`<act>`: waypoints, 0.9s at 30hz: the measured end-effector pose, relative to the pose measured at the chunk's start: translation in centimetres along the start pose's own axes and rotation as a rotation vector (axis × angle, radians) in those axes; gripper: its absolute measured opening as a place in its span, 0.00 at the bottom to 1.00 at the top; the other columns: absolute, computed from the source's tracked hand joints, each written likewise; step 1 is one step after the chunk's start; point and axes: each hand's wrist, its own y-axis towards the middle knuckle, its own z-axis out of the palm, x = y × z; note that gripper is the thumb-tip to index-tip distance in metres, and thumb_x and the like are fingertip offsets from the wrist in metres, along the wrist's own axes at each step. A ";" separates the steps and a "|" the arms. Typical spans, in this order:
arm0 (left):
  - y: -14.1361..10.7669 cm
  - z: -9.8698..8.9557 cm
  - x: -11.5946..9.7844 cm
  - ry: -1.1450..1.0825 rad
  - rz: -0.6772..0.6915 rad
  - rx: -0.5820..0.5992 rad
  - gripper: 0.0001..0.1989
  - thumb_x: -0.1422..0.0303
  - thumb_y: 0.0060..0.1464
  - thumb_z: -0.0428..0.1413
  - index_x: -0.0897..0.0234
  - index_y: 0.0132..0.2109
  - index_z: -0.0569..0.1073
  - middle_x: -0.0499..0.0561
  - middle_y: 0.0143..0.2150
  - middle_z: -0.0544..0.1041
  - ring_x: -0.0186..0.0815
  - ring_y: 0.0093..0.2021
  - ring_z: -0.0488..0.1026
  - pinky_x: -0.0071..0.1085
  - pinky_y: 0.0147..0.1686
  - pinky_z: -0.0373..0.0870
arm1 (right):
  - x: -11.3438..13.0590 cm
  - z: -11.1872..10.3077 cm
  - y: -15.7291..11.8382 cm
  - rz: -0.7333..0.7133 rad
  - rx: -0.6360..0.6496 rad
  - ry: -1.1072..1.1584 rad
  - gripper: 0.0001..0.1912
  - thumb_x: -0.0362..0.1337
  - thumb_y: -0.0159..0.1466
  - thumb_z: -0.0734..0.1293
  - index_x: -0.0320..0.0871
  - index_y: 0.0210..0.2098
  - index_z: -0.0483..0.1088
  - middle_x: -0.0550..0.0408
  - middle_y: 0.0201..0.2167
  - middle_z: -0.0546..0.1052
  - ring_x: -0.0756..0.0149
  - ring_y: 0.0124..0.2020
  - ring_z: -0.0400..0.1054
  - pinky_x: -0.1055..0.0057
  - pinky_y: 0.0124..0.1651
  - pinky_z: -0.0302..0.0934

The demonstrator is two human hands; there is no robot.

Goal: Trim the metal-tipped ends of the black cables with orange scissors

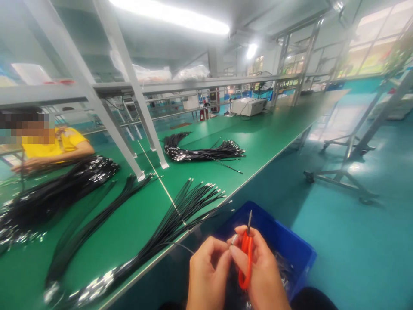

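Note:
Red-handled scissors [247,258] rest in my right hand [263,269], blades pointing up, its fingers closed round the handles. Thumb and fingertips of my left hand [209,269] are pinched together on a small silvery cable end [233,239], which my right fingertips also touch. A thin black cable runs from my left hand toward the table. Beside my hands, a bundle of black cables [161,232] with silvery tips lies along the edge of the green table [135,232]. Under my hands is a blue bin [300,254] with small clear and silvery pieces inside.
Another cable bundle [203,154] lies farther back, and more bundles [54,193] are at the left. Grey shelf posts [142,99] rise from the table. A person in yellow [61,144] works at the left. A wheeled metal frame [342,174] stands at the right.

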 end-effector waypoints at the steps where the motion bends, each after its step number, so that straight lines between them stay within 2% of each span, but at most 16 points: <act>1: 0.1 0.0 -0.1 -0.014 -0.007 0.000 0.10 0.64 0.54 0.55 0.64 0.29 0.73 0.49 0.26 0.77 0.35 0.28 0.73 0.26 0.29 0.68 | 0.1 0.0 -0.1 0.002 -0.015 0.016 0.18 0.37 0.48 0.75 0.47 0.37 0.69 0.59 0.29 0.75 0.65 0.33 0.70 0.73 0.36 0.64; 4: 0.3 -0.3 -0.2 -0.061 -0.042 -0.006 0.07 0.66 0.52 0.57 0.64 0.29 0.73 0.48 0.26 0.76 0.34 0.28 0.72 0.25 0.29 0.67 | 0.7 -0.2 -0.3 0.013 -0.029 0.000 0.19 0.40 0.48 0.76 0.48 0.37 0.70 0.61 0.27 0.74 0.69 0.29 0.67 0.76 0.33 0.61; 6: 0.4 -0.6 -0.3 -0.095 -0.059 -0.013 0.07 0.66 0.51 0.58 0.64 0.29 0.73 0.47 0.25 0.75 0.33 0.27 0.70 0.25 0.29 0.66 | 1.3 -0.8 -0.5 0.019 0.017 -0.048 0.19 0.43 0.48 0.77 0.48 0.37 0.71 0.61 0.25 0.71 0.71 0.26 0.63 0.77 0.30 0.59; 9: 0.5 -1.1 -0.5 -0.158 -0.071 0.005 0.07 0.66 0.50 0.59 0.64 0.29 0.73 0.46 0.25 0.73 0.31 0.27 0.68 0.23 0.28 0.64 | 2.3 -2.3 -0.4 0.108 0.235 -0.025 0.21 0.50 0.47 0.77 0.45 0.36 0.73 0.60 0.24 0.68 0.72 0.25 0.59 0.77 0.28 0.55; 12: 0.6 -1.3 -1.0 -0.229 -0.072 0.008 0.07 0.66 0.49 0.60 0.65 0.29 0.73 0.45 0.25 0.73 0.30 0.26 0.67 0.23 0.28 0.64 | 2.8 -3.7 -0.3 0.311 0.519 0.047 0.26 0.56 0.47 0.75 0.42 0.34 0.73 0.60 0.20 0.64 0.75 0.20 0.52 0.78 0.22 0.48; 14: 0.7 -1.2 -1.4 -0.266 -0.075 -0.003 0.07 0.67 0.48 0.61 0.65 0.28 0.73 0.46 0.24 0.73 0.30 0.26 0.67 0.23 0.28 0.64 | 2.8 -4.3 -0.2 0.403 0.618 0.041 0.26 0.56 0.48 0.74 0.40 0.33 0.73 0.59 0.20 0.64 0.77 0.19 0.49 0.78 0.22 0.45; 17: 0.6 -1.3 -1.8 -0.292 -0.079 -0.006 0.07 0.67 0.47 0.61 0.66 0.28 0.73 0.46 0.24 0.73 0.31 0.26 0.67 0.23 0.28 0.65 | 2.9 -4.3 -0.3 0.440 0.651 0.027 0.24 0.55 0.52 0.73 0.40 0.34 0.73 0.59 0.20 0.65 0.78 0.18 0.49 0.78 0.22 0.44; 21: 0.5 -1.6 -1.7 -0.270 -0.066 0.048 0.06 0.68 0.49 0.60 0.66 0.29 0.74 0.47 0.26 0.75 0.31 0.28 0.69 0.24 0.30 0.66 | 3.3 -3.6 -0.2 0.496 0.706 0.052 0.24 0.55 0.52 0.73 0.39 0.34 0.73 0.61 0.18 0.64 0.79 0.16 0.48 0.79 0.19 0.41; 27: 0.5 -1.9 -1.6 -0.215 -0.031 0.064 0.05 0.68 0.51 0.59 0.66 0.30 0.74 0.47 0.26 0.75 0.31 0.28 0.69 0.24 0.31 0.66 | 3.5 -3.2 0.0 0.518 0.649 0.038 0.24 0.54 0.49 0.74 0.39 0.32 0.72 0.60 0.17 0.67 0.78 0.15 0.50 0.78 0.20 0.45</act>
